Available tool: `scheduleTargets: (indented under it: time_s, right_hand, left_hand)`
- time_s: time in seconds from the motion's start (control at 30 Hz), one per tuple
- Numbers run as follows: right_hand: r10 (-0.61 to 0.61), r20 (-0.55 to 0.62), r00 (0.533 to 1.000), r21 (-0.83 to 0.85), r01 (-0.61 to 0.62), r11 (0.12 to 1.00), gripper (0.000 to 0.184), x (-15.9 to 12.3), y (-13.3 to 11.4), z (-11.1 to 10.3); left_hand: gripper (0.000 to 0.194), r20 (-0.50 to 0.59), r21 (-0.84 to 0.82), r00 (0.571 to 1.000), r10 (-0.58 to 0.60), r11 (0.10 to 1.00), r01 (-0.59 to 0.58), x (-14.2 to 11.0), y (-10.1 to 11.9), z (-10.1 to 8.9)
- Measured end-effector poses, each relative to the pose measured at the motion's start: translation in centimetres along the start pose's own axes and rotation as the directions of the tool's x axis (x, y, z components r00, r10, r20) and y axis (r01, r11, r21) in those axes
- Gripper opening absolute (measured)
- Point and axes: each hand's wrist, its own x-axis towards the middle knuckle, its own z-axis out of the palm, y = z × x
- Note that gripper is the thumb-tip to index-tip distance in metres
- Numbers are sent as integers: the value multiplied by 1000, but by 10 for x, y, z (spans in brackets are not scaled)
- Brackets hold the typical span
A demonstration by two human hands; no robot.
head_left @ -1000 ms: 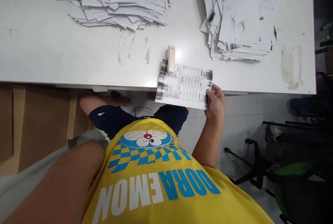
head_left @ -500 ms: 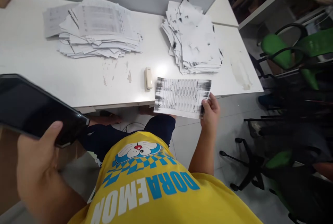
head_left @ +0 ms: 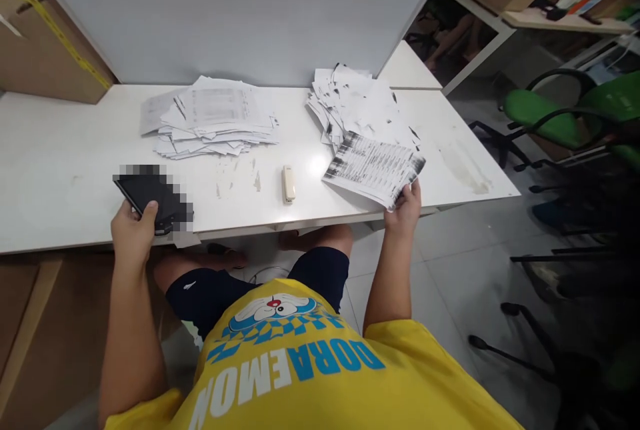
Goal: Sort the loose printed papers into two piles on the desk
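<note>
My left hand (head_left: 134, 230) is closed round a dark smartphone (head_left: 157, 200), thumb on its near face; the phone is over the desk's front edge, and part of it is pixelated. In my right hand (head_left: 404, 207) are printed sheets (head_left: 373, 167) with black smudged ends, pinched at their near right corner. These sheets overlap the front of the right paper stack (head_left: 367, 103). Between my hands a cream stapler (head_left: 289, 185) lies on the white desk (head_left: 235, 207). Behind it to the left is another paper stack (head_left: 220, 120), its sheets uneven.
A cardboard box (head_left: 53, 47) stands at the back left, against a grey partition (head_left: 240, 17). Green chairs (head_left: 550, 113) are on the right, with a wheeled chair base (head_left: 545, 343) nearer me. Bare legs show under the far desk.
My left hand has carried the phone forward and right, farther from my head. The sheets in my right hand have moved up to the right stack and tilted. The view has tipped upward.
</note>
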Motion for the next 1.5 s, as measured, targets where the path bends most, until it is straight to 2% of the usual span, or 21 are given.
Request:
scheduleTargets:
  time_s: [0.1,0.2,0.37,0.47,0.53,0.6,0.7,0.77,0.87,1.0,1.1,1.17,1.2,1.27,1.37,1.43,1.5]
  right_hand:
    - [72,3,997,54,-72,996,40,-4,6,7]
    - [55,48,997,95,-60,994,43,-13,-7,13]
    - [-70,215,974,105,48,993,45,-20,-53,26]
    - [-186,240,953,64,176,982,43,-2,-65,38]
    - [-241,223,945,15,244,970,42,20,-57,46]
    - [-238,187,953,-17,246,969,42,43,-38,53]
    - [-103,35,994,-84,105,991,42,63,-1,59]
    - [-17,-100,995,-141,3,990,41,65,20,60]
    - [9,-169,986,-182,-40,982,47,57,40,61]
    - [17,-123,992,-282,-52,958,64,41,48,67]
    - [68,-71,995,-420,-91,903,70,18,45,74]
    - [16,-95,995,-539,-65,840,73,-8,40,81]
    - [-48,-104,993,-591,-23,806,74,-23,37,85]
    - [-174,-41,984,-638,108,762,73,-54,30,100]
    - [-212,221,952,-585,303,752,58,-82,21,137]
    - [-148,462,874,-520,402,754,48,-82,21,175]
    - [-15,681,732,-500,479,722,43,-72,26,218]
  left_hand:
    - [51,43,-38,997,-60,997,61,1,1,-3]
    - [53,66,-48,994,-88,995,91,-2,-5,-3]
    - [54,37,-128,995,-94,987,98,-9,-14,1]
    - [46,67,-18,989,-133,991,134,-4,-13,-2]
    - [39,113,77,984,-137,989,129,3,-9,-4]
    - [33,148,178,983,-107,981,80,10,-4,-6]
    - [30,191,336,980,-59,942,-8,17,3,-8]
    - [33,222,424,974,-51,904,-49,18,6,-9]
    - [38,258,506,965,-52,858,-89,17,8,-10]
    - [39,307,575,949,-69,808,-128,18,11,-12]
    - [40,324,645,943,-72,746,-165,18,16,-12]
    - [42,333,662,941,-63,726,-186,16,19,-11]
    - [43,334,668,941,-59,719,-192,14,20,-10]
    - [46,331,677,942,-60,710,-193,12,21,-9]
    - [50,296,657,952,-72,739,-148,7,18,-7]
    - [49,242,596,967,-73,798,-89,2,13,-4]
    - [48,136,495,989,-62,869,-14,-4,5,2]
